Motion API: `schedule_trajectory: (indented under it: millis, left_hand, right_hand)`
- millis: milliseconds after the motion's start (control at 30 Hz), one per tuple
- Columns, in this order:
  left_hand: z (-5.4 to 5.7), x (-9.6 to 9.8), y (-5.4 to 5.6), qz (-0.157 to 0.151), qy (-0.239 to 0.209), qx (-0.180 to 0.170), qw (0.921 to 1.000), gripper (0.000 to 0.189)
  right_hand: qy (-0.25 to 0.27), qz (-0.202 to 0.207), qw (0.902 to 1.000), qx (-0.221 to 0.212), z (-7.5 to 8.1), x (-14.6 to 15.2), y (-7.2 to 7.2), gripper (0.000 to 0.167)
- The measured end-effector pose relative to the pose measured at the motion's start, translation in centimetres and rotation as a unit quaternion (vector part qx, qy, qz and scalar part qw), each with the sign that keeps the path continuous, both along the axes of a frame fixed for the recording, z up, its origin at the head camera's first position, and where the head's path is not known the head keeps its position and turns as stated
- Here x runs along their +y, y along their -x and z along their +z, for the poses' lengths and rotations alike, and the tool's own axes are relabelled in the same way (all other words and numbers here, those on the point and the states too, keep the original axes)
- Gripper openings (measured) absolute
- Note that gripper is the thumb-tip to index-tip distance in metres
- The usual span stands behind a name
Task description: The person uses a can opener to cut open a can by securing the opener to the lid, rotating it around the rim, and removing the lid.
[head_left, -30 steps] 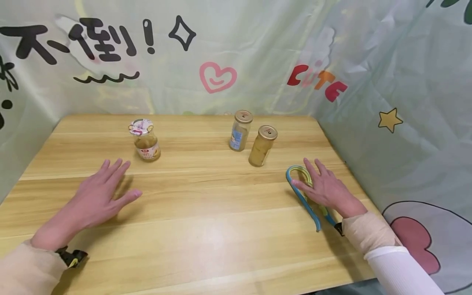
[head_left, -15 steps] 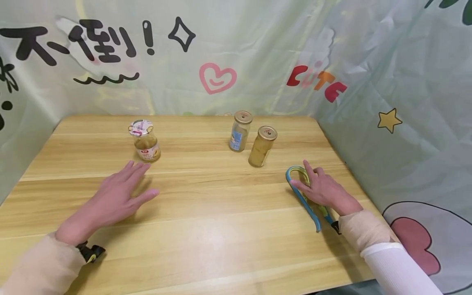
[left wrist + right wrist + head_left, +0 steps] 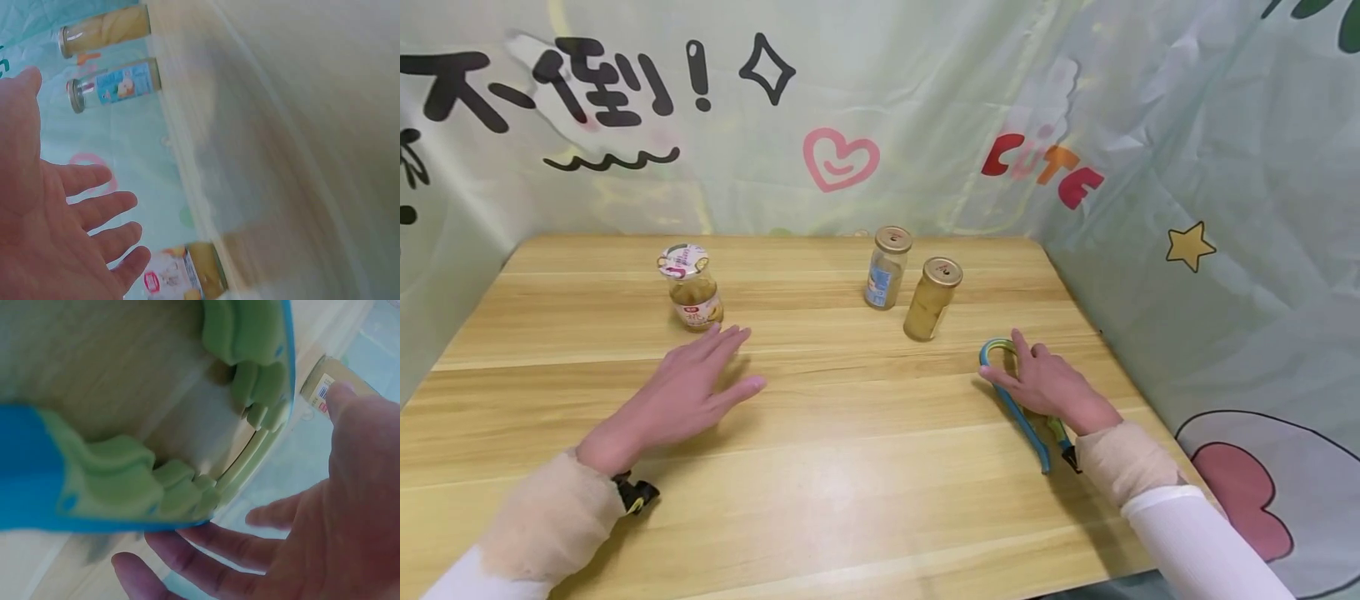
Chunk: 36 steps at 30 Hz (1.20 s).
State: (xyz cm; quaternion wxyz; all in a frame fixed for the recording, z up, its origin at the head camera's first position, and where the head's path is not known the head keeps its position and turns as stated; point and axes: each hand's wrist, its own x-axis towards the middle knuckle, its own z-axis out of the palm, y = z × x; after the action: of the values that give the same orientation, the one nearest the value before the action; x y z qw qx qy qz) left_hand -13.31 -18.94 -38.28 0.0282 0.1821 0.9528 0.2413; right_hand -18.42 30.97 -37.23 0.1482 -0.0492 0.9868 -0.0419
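Note:
My left hand hovers over the table with fingers spread and straight, its fingertips just in front of a squat glass jar with a pink-and-white lid. The left wrist view shows that palm holding nothing. At the right, my right hand lies over a U-shaped jar opener, blue outside with stepped green grips inside. Its fingers are relaxed, the fingertips right at the opener's blue edge in the right wrist view. Behind stand a slim jar with a blue label and another slim jar of yellowish contents, both gold-lidded.
The wooden table is bounded at the back and right by a printed cloth with a heart, a star and lettering. A black strap piece hangs below my left wrist.
My left hand has moved right across the table, passing in front of the squat jar. My right hand has stayed at the jar opener, its fingers bending slightly and shifting a little left.

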Motion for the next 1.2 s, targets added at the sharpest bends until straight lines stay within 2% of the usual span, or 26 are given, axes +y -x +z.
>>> schedule_trajectory:
  millis: [267,667,800,1000,1200]
  left_hand:
    - [0.3,2.9,2.2,-0.014,-0.028,-0.031,0.999,0.084]
    - [0.2,9.0,5.5,-0.037,-0.093,-0.068,0.9926,0.089]
    - [0.1,10.7,6.2,-0.046,-0.11,-0.07,0.9904,0.09]
    - [-0.2,13.1,7.4,-0.051,-0.139,-0.074,0.9862,0.092]
    - [-0.3,15.3,8.8,-0.052,-0.191,-0.072,0.9776,0.088]
  right_hand:
    - [-0.003,-0.025,0.9997,-0.008,0.2,-0.6,0.8,0.117]
    - [-0.025,-0.036,0.9989,-0.012,0.1,-1.2,1.5,0.126]
    - [-0.036,-0.036,0.9987,-0.002,0.0,-1.4,1.6,0.123]
    - [-0.038,-0.035,0.9986,0.008,-0.1,-1.5,1.5,0.108]
    - [-0.038,-0.035,0.9986,0.008,-0.1,-1.2,1.4,0.104]
